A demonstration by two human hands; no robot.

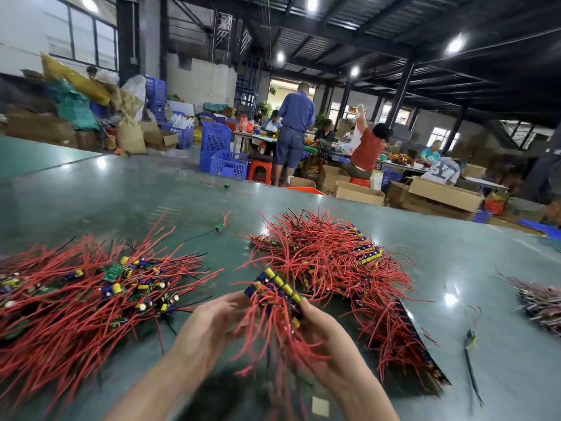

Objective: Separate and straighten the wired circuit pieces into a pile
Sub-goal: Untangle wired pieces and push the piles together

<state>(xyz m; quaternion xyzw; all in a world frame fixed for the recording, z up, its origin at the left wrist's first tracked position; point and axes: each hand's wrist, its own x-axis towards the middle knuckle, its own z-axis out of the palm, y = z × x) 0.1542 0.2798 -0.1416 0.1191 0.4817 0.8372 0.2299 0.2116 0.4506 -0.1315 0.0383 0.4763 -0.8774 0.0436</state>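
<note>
While both hands — left hand (pixel 209 323), right hand (pixel 324 338) — grasp a red-wired bundle of small circuit boards (pixel 274 302) in curled fingers above the glossy green surface (pixel 151 196), a spread pile of red-wired boards (pixel 91 287) lies left of that bundle and a tangled heap (pixel 331 256) just beyond it.

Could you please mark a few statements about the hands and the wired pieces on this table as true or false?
1. Both hands, left and right, hold a bunch of wired pieces. True.
2. The wires are mostly blue. False: mostly red.
3. Piles lie on both sides of the hands, left pile and right pile. True.
4. The table is white. False: it is green.
</note>
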